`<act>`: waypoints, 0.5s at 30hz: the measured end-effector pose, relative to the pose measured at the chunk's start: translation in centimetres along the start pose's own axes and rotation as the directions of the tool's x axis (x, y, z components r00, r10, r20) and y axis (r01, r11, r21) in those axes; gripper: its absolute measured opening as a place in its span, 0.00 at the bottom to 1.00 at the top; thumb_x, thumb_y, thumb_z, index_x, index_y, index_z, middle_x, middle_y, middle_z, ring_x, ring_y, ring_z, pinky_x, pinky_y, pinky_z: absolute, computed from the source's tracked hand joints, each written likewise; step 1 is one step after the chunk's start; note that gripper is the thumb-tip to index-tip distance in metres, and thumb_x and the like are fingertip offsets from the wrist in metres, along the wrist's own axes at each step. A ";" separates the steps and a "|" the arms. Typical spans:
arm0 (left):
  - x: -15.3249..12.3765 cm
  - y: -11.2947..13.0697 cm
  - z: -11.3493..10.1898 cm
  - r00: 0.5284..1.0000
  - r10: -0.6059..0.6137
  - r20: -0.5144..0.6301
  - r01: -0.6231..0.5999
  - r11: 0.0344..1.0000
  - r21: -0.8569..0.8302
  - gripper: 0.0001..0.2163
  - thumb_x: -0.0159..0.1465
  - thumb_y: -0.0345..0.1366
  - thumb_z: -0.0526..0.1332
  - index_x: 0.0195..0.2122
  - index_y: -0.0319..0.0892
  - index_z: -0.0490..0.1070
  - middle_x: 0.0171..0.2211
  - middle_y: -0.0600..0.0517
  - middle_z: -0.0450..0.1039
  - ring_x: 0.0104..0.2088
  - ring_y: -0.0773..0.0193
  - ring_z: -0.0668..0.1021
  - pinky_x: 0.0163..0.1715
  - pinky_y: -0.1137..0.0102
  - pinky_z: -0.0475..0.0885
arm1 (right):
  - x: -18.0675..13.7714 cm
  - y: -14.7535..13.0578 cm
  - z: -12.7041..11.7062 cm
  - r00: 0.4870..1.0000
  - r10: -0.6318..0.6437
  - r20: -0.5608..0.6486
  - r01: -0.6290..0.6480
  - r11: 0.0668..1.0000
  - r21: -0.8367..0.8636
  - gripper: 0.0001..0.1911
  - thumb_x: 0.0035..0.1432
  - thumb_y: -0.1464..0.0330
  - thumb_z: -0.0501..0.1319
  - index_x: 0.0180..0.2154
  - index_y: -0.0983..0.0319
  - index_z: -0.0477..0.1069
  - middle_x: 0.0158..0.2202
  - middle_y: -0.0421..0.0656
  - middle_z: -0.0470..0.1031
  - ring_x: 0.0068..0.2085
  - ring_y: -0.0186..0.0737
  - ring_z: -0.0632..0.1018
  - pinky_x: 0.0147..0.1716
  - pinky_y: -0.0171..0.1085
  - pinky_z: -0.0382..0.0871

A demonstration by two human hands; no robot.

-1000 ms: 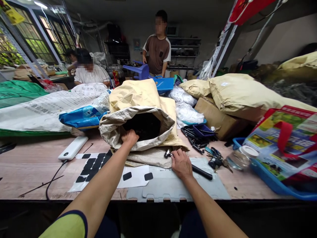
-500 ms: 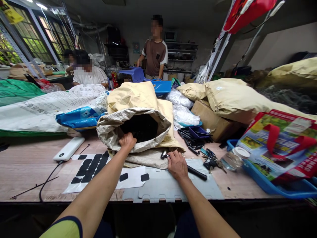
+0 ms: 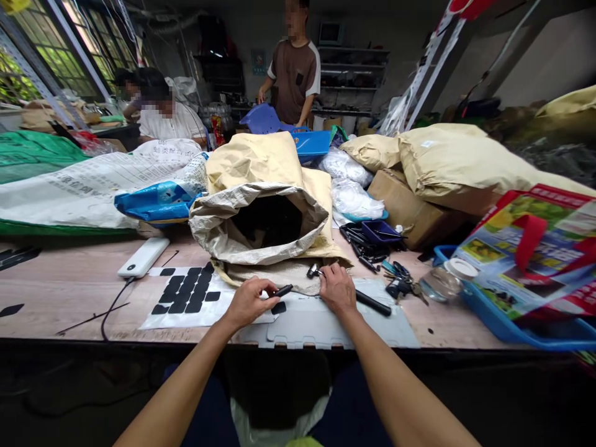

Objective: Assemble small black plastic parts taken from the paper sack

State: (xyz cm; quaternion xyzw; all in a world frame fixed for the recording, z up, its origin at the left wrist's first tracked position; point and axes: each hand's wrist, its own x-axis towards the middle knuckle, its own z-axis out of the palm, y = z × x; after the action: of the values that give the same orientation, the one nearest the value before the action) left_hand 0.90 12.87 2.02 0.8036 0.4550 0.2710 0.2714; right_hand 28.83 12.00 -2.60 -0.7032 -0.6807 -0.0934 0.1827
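My left hand point(image 3: 252, 303) is closed, pinching a short black cylindrical piece point(image 3: 283, 290) in front of the sack's mouth. Under my right hand point(image 3: 338, 287) lies a hammer point(image 3: 373, 303), its metal head showing to the left of the fingers and its black handle to the right; the fingers are wrapped over the middle. Behind both hands a tan woven sack point(image 3: 261, 251) gapes toward me, with dark contents point(image 3: 270, 223) too dim to make out. A grey mat point(image 3: 302, 332) lies beneath my hands.
Black patches sit on a white sheet point(image 3: 149, 320); a white power bank point(image 3: 143, 257) lies left. At right are keys point(image 3: 403, 282), a clear jar point(image 3: 442, 282), a blue basket point(image 3: 507, 335) and black parts point(image 3: 361, 248). A person point(image 3: 295, 81) stands beyond; others sit at left.
My left hand has come out of the sack's opening and now holds a black cylindrical piece over the mat. My right hand stays on the hammer. The view has tilted down slightly.
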 end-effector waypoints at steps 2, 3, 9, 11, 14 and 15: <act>-0.6 -0.9 1.2 0.999 -0.022 0.027 0.021 0.999 0.039 0.06 0.59 0.37 0.66 0.36 0.45 0.80 0.32 0.52 0.78 0.35 0.60 0.75 0.36 0.68 0.68 | 0.0 0.0 0.0 1.000 -0.004 -0.001 0.004 1.000 0.011 0.09 0.65 0.67 0.58 0.45 0.59 0.73 0.43 0.46 0.69 0.44 0.44 0.66 0.44 0.40 0.56; -0.6 -1.2 1.6 0.999 -0.022 0.024 0.021 0.999 0.048 0.06 0.59 0.36 0.66 0.37 0.45 0.79 0.32 0.52 0.78 0.36 0.60 0.75 0.37 0.68 0.68 | 0.0 0.0 0.0 1.000 -0.004 0.000 0.004 1.000 0.014 0.09 0.65 0.67 0.58 0.45 0.59 0.73 0.43 0.46 0.69 0.44 0.44 0.66 0.44 0.40 0.56; 0.1 -1.7 2.8 0.999 -0.030 -0.034 0.032 0.998 0.054 0.09 0.58 0.38 0.68 0.40 0.45 0.79 0.40 0.50 0.79 0.44 0.56 0.75 0.46 0.64 0.68 | 0.0 0.0 0.0 1.000 0.009 0.008 -0.009 1.000 0.004 0.10 0.65 0.66 0.57 0.46 0.59 0.73 0.43 0.46 0.70 0.44 0.45 0.66 0.44 0.40 0.57; 0.1 -1.7 3.3 0.998 -0.055 -0.042 0.058 0.996 0.061 0.08 0.59 0.39 0.69 0.39 0.46 0.79 0.40 0.51 0.79 0.45 0.56 0.75 0.47 0.64 0.67 | 0.0 0.0 0.1 1.000 0.002 0.010 -0.003 1.000 0.007 0.10 0.65 0.66 0.57 0.46 0.59 0.73 0.43 0.46 0.70 0.45 0.45 0.66 0.44 0.40 0.57; 0.1 -1.9 3.7 0.996 -0.074 -0.041 0.076 0.996 0.047 0.08 0.59 0.39 0.70 0.39 0.48 0.79 0.40 0.52 0.78 0.46 0.56 0.75 0.48 0.63 0.65 | 0.0 0.3 0.2 1.000 -0.010 0.013 0.010 1.000 0.023 0.10 0.66 0.66 0.57 0.46 0.59 0.74 0.43 0.46 0.71 0.44 0.45 0.66 0.45 0.41 0.58; 0.2 -2.0 3.7 0.996 -0.078 -0.036 0.079 0.996 0.038 0.08 0.59 0.39 0.70 0.39 0.48 0.79 0.40 0.53 0.78 0.46 0.56 0.75 0.48 0.63 0.65 | 0.1 0.4 0.2 1.000 -0.014 0.016 0.014 0.999 0.030 0.10 0.66 0.66 0.57 0.46 0.59 0.74 0.43 0.46 0.71 0.44 0.45 0.66 0.45 0.41 0.58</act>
State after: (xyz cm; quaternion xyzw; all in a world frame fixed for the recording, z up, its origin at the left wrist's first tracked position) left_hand 2.32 13.18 -1.91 0.7857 0.4960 0.2649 0.2579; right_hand 29.23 12.13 -2.79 -0.6962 -0.6885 -0.0787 0.1872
